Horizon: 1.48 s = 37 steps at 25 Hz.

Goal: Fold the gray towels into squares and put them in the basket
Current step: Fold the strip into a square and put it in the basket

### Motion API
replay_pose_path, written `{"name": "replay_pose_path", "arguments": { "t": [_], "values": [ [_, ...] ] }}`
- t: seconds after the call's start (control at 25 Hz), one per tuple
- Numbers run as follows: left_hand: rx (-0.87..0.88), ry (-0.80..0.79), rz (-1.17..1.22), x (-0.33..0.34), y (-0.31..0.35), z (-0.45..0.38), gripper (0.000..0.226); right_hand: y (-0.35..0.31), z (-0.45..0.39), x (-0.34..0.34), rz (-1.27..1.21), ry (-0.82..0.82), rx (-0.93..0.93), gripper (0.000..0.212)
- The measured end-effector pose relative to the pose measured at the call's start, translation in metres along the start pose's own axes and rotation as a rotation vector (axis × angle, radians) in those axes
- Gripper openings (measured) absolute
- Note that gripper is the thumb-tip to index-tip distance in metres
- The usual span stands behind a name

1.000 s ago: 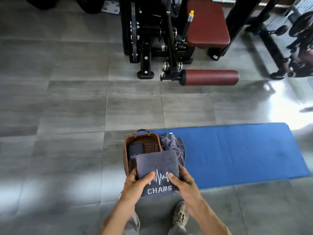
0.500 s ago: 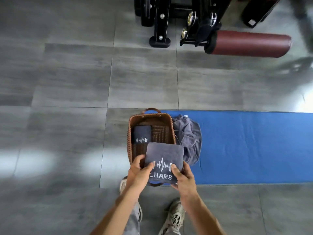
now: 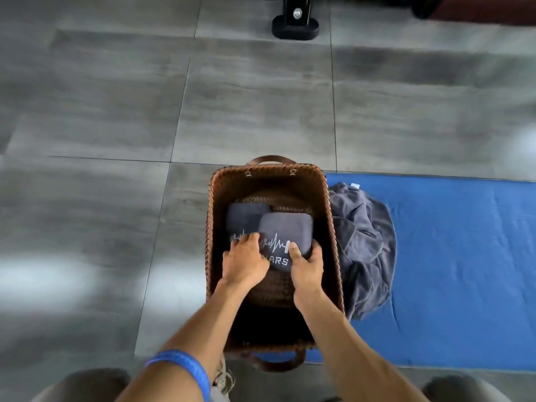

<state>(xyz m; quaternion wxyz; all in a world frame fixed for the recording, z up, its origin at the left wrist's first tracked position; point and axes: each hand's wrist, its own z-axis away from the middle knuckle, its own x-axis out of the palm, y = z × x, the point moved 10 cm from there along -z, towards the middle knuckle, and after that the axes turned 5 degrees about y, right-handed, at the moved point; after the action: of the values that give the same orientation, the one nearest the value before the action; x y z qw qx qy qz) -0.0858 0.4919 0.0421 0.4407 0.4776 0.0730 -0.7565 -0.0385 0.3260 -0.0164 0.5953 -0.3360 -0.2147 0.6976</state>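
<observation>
Inside basket (image 3: 272,181), folded towel (image 3: 285,230) between both hands' grip.

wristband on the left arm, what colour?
Blue. The wristband shows clearly on the left forearm, low in the head view.

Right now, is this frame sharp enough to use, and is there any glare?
Head view: floor smeared by motion blur, with pale glare patches at left; the basket, towel and both hands are sharper, the towel's logo readable; the basket's near end is in deep shadow.
</observation>
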Motion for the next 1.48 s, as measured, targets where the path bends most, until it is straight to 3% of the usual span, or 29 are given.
{"name": "replay_pose_path", "arguments": {
  "t": [0.28,0.52,0.72,0.92,1.04,1.12,1.2,1.32,1.48],
  "values": [
    [0.200,-0.100,-0.311,0.079,-0.004,-0.059,0.074,0.013,-0.073,0.004,-0.014,0.200,-0.145,0.060],
    [0.149,-0.195,-0.225,0.109,-0.011,-0.065,0.072,0.020,-0.096,0.005,0.034,0.198,-0.205,0.053],
    [0.130,-0.121,-0.210,0.105,-0.015,-0.070,0.071,0.044,-0.118,0.012,0.149,0.195,-0.211,0.061],
    [0.106,-0.170,-0.105,0.111,-0.024,-0.082,0.077,0.051,-0.144,0.021,0.111,0.102,-0.107,0.047],
    [0.108,-0.186,-0.085,0.116,-0.023,-0.085,0.076,0.022,-0.129,0.017,0.372,0.165,-0.238,0.057],
    [0.106,-0.194,-0.086,0.119,-0.025,-0.087,0.077,-0.010,-0.098,0.022,0.681,0.249,-0.505,0.057],
    [0.107,-0.201,-0.081,0.120,-0.025,-0.089,0.079,-0.019,-0.073,0.049,0.993,0.161,-0.708,0.049],
    [0.097,-0.185,-0.041,0.117,-0.024,-0.090,0.079,0.008,-0.073,0.073,1.260,-0.065,-0.648,0.056],
    [0.085,-0.132,-0.003,0.114,-0.026,-0.089,0.078,0.036,-0.073,0.075,1.331,-0.134,-0.607,0.063]
  ]
}}
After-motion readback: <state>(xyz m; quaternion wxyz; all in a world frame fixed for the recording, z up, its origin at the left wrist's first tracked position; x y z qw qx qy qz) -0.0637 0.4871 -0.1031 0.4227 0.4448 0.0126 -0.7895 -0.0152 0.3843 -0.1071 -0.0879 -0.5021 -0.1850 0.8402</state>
